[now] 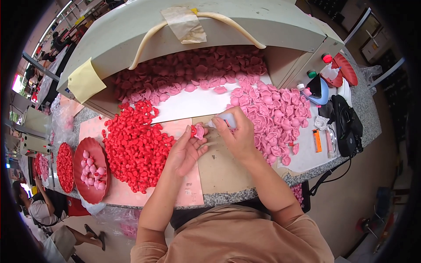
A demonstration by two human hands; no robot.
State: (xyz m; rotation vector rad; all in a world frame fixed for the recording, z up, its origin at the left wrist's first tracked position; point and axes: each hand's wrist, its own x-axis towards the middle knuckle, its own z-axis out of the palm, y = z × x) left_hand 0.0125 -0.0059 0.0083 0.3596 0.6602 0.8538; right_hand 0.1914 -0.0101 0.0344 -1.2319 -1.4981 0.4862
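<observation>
My left hand (183,153) pinches a small pink petal-shaped cup (200,131) between thumb and fingertips, with a bit of red (193,130) showing beside it. Closed around a small whitish squeeze bottle (228,119), my right hand (241,138) points its narrow tip at the pink cup. Whether the tip touches the cup I cannot tell. A heap of glossy red pieces (136,153) lies to the left of my left hand. Right of my right hand spreads a pile of pink petal-shaped cups (274,116).
A grey metal hood (237,33) arches over more pink cups (184,70). At left sits a red scalloped plate (90,193) with pink balls, beside another tray (65,166) of red pieces. An orange box (317,140), a black bag-like item (345,122) and a blue bowl (323,93) stand right.
</observation>
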